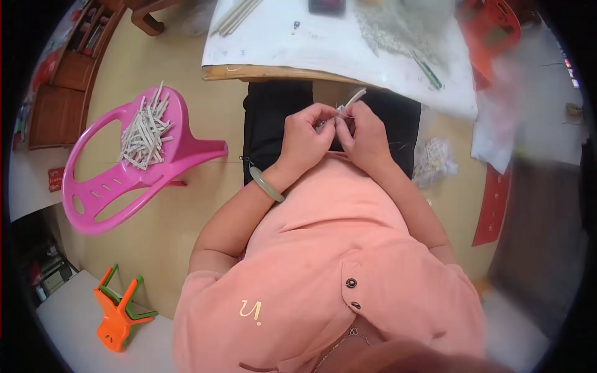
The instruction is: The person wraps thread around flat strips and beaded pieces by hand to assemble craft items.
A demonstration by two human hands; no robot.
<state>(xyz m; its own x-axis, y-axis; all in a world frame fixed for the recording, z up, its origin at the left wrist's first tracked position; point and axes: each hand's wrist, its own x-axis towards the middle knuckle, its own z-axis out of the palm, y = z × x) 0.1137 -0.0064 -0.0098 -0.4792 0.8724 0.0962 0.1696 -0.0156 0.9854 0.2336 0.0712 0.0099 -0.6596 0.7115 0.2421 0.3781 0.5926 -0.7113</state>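
Over my lap, my left hand (308, 138) and my right hand (362, 135) meet with fingertips pinched together. A thin pale strip (356, 97) sticks up from between them toward the table edge. Something small and speckled shows under the fingers of my left hand; whether it belongs to the same strip I cannot tell. Fine thread-like lines show near my right fingers. Much of what the fingers grip is hidden by the hands themselves.
A pink plastic chair (177, 115) at the left carries a heap of pale strips (146, 133). Ahead stands a white-covered table (280, 46) with long sticks (236, 17) and a green-handled tool (426, 71). A plastic bag (433, 163) lies right; a small orange chair (112, 320) lower left.
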